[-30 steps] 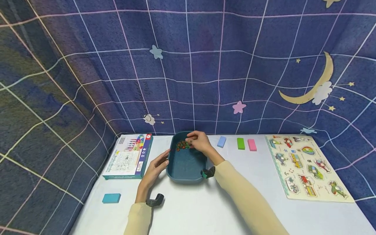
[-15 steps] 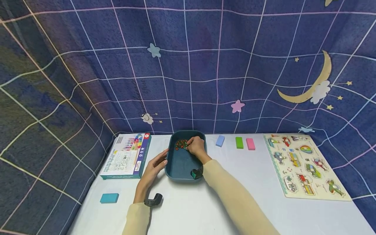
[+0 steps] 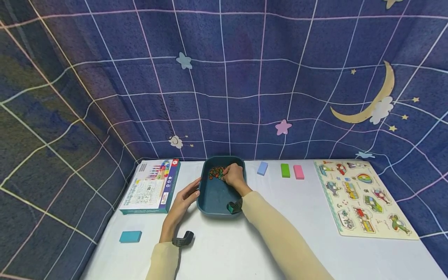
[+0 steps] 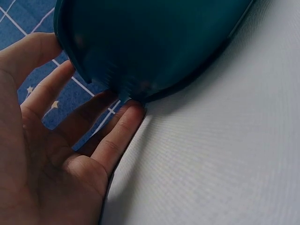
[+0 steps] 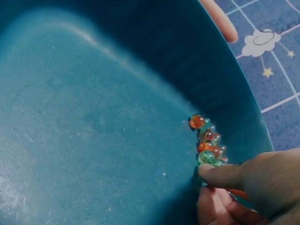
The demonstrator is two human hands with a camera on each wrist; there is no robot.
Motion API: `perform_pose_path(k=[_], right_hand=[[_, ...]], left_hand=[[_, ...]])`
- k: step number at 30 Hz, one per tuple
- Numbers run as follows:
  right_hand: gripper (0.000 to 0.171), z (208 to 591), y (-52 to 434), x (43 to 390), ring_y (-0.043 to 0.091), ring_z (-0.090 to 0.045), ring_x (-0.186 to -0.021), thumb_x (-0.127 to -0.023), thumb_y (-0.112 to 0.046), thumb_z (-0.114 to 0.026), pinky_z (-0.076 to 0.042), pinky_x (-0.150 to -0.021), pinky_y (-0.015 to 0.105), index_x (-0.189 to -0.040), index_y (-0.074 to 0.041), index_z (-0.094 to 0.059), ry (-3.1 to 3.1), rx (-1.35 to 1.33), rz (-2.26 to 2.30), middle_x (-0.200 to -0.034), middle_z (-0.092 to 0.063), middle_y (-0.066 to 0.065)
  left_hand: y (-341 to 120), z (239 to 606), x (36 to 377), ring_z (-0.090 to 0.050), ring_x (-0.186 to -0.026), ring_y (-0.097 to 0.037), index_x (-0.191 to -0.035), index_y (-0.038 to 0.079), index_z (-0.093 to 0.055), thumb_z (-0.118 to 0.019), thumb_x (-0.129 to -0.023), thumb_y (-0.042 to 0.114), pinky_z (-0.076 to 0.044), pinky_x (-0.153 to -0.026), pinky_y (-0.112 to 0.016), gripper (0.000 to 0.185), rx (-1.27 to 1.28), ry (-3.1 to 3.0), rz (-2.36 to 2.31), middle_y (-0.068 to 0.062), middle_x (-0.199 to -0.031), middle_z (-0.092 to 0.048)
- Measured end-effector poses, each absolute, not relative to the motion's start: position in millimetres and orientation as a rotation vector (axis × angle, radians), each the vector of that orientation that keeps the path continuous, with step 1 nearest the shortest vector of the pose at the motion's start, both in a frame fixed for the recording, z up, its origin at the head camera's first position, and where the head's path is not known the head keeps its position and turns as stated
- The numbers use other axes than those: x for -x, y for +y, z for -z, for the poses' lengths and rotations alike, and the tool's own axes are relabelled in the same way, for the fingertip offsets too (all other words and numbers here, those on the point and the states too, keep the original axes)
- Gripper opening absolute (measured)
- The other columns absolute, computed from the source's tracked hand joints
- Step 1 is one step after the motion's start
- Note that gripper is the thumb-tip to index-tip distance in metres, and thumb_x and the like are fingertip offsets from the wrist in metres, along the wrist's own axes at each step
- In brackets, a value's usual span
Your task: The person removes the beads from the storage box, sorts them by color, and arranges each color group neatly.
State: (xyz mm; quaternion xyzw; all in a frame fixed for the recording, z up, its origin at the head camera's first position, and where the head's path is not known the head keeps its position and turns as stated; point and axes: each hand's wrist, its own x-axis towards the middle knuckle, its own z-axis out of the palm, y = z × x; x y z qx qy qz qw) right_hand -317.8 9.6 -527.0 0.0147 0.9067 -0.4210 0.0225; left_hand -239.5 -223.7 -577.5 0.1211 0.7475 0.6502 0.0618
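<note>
A dark teal plastic bin stands on the white table, with several small glass marbles, orange and green, lying at its far end. My right hand reaches into the bin beside them. In the right wrist view, its fingers are curled and the thumb lies against a green marble. A bit of orange shows between thumb and fingers, pinched there, though the hand hides most of it. My left hand rests its extended fingers against the bin's outer left wall.
A boxed toy set lies left of the bin, with a teal block nearer the front. Blue, green and pink blocks lie to the right. A wooden picture puzzle is at far right, a patterned curtain behind.
From the bin's right rim, my right hand has moved left and down into the bin, to the marbles. It has stayed there over the last half second. The left hand keeps its place.
</note>
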Motion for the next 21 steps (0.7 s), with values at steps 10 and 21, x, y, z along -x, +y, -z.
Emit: perform_pose_path(k=[10, 21], right_hand=[[0.014, 509.7, 16.4, 314.9, 0.032, -0.077, -0.096, -0.089, -0.006, -0.082, -0.064, -0.083, 0.039, -0.101, -0.001, -0.082, 2.754, 0.05, 1.388, -0.1, -0.083, 0.014], [0.021, 484.7, 74.2, 298.9, 0.011, -0.068, -0.071, -0.095, -0.009, -0.078, -0.062, -0.069, 0.033, -0.112, 0.003, -0.077, 2.512, 0.151, 1.753, -0.096, -0.08, 0.02]], left_hand=[[-224.6, 576.8, 239.3, -0.058, -0.141, -0.015, -0.16, 0.017, -0.048, -0.06, -0.108, 0.02, -0.053, -0.105, -0.02, 0.054, -0.354, 2.268, -1.963, -0.018, -0.164, -0.049], [-223.9, 576.5, 238.4, -0.051, -0.149, -0.036, -0.159, 0.019, -0.049, -0.061, -0.107, 0.022, -0.053, -0.105, -0.02, 0.053, -0.333, 2.275, -1.966, -0.017, -0.163, -0.05]])
